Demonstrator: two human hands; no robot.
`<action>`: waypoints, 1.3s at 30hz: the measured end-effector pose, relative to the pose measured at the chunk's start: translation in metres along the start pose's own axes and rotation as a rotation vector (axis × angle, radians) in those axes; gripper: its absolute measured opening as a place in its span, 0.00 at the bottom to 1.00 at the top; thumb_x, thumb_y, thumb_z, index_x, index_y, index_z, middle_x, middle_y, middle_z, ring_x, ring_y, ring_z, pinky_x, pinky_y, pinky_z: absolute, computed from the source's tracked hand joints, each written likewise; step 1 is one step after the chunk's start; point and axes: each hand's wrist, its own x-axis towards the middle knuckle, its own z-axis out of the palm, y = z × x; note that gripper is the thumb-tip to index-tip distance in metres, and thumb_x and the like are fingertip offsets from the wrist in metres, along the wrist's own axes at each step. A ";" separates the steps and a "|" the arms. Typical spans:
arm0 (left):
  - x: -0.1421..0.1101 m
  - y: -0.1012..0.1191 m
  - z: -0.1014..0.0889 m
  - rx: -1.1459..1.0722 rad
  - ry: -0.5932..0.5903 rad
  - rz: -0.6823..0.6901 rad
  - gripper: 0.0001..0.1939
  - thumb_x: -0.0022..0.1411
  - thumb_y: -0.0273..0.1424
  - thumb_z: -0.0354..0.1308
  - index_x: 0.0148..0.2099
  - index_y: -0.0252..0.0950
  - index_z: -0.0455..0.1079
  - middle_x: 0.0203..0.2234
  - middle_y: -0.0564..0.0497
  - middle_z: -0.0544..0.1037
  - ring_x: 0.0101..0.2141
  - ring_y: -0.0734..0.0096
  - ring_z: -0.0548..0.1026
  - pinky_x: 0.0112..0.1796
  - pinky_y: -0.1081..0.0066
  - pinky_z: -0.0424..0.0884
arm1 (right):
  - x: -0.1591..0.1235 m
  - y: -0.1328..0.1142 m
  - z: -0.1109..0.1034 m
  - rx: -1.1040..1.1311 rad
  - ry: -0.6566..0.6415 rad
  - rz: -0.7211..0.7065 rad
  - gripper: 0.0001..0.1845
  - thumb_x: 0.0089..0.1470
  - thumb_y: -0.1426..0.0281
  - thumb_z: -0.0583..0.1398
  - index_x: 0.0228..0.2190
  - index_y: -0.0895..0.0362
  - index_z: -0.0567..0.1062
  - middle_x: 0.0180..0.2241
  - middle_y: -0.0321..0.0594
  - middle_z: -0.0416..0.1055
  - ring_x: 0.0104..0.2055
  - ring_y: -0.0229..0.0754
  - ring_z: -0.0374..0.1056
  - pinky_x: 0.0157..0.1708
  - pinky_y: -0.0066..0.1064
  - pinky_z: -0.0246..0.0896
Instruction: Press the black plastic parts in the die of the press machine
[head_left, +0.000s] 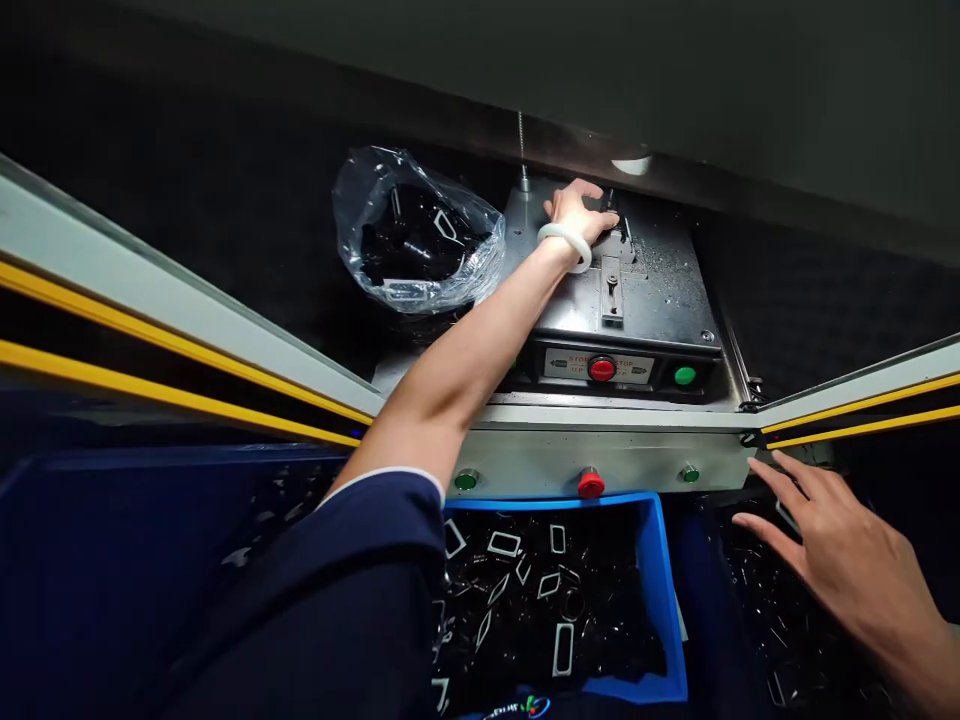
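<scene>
Blue bin (663, 590) and clear bag (348, 222) hold black parts (600, 620); right fingers (769, 539) spread, grip of left fingers (586, 188) unclear.

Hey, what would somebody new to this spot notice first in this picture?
Probably the bright blue bin, heaped with dark parts, at bottom centre. Above it, the left hand, a white bangle at its wrist, reaches over a metal plate to a small fixture. A red button stands out on the pale rail between bin and plate.
</scene>
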 end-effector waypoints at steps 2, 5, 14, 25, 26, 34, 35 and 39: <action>-0.041 0.020 -0.028 0.110 -0.001 -0.054 0.18 0.53 0.20 0.74 0.47 0.28 0.79 0.46 0.39 0.79 0.54 0.50 0.74 0.60 0.43 0.69 | -0.014 -0.007 0.017 0.065 -0.047 0.001 0.31 0.71 0.46 0.49 0.59 0.50 0.76 0.56 0.46 0.78 0.50 0.54 0.77 0.32 0.40 0.75; -0.140 0.041 -0.089 0.168 -0.059 -0.039 0.09 0.60 0.20 0.68 0.42 0.35 0.80 0.42 0.47 0.81 0.44 0.64 0.77 0.50 0.60 0.76 | -0.003 -0.017 0.053 0.223 -0.139 0.017 0.22 0.71 0.54 0.56 0.57 0.50 0.77 0.54 0.43 0.79 0.53 0.52 0.77 0.39 0.40 0.77; -0.336 -0.001 -0.220 0.459 -0.456 -0.160 0.19 0.64 0.41 0.67 0.54 0.41 0.80 0.53 0.44 0.72 0.34 0.69 0.75 0.40 0.63 0.78 | 0.019 0.004 0.129 0.614 -0.235 0.155 0.10 0.62 0.67 0.61 0.44 0.56 0.78 0.43 0.46 0.78 0.40 0.49 0.77 0.43 0.42 0.73; -0.327 -0.011 -0.224 0.549 -0.533 -0.284 0.20 0.64 0.45 0.61 0.55 0.47 0.79 0.52 0.47 0.69 0.32 0.69 0.74 0.38 0.64 0.77 | 0.016 -0.011 0.137 0.604 -0.161 0.244 0.05 0.63 0.69 0.58 0.39 0.54 0.74 0.41 0.44 0.76 0.43 0.49 0.75 0.43 0.41 0.69; -0.327 -0.012 -0.224 0.552 -0.530 -0.293 0.20 0.63 0.45 0.61 0.55 0.47 0.79 0.52 0.47 0.69 0.32 0.69 0.74 0.38 0.64 0.77 | 0.017 -0.011 0.137 0.606 -0.161 0.251 0.04 0.63 0.69 0.58 0.39 0.54 0.74 0.41 0.44 0.76 0.44 0.50 0.75 0.44 0.41 0.69; -0.328 -0.015 -0.223 0.554 -0.512 -0.284 0.19 0.62 0.43 0.62 0.54 0.47 0.80 0.48 0.48 0.68 0.32 0.69 0.72 0.36 0.65 0.76 | 0.014 -0.016 0.134 0.636 -0.168 0.328 0.03 0.64 0.70 0.58 0.38 0.53 0.74 0.41 0.41 0.76 0.42 0.47 0.75 0.39 0.36 0.64; -0.328 -0.015 -0.222 0.560 -0.511 -0.283 0.19 0.62 0.43 0.63 0.54 0.46 0.80 0.47 0.48 0.68 0.32 0.69 0.72 0.36 0.65 0.76 | 0.013 -0.017 0.134 0.632 -0.170 0.339 0.03 0.64 0.70 0.59 0.38 0.53 0.74 0.41 0.40 0.76 0.41 0.46 0.75 0.37 0.35 0.63; -0.329 -0.010 -0.217 0.613 -0.471 -0.280 0.17 0.62 0.40 0.63 0.52 0.44 0.80 0.49 0.47 0.69 0.32 0.69 0.73 0.36 0.65 0.75 | 0.014 -0.016 0.135 0.605 -0.164 0.387 0.04 0.64 0.69 0.60 0.37 0.53 0.76 0.40 0.39 0.76 0.40 0.44 0.74 0.32 0.32 0.57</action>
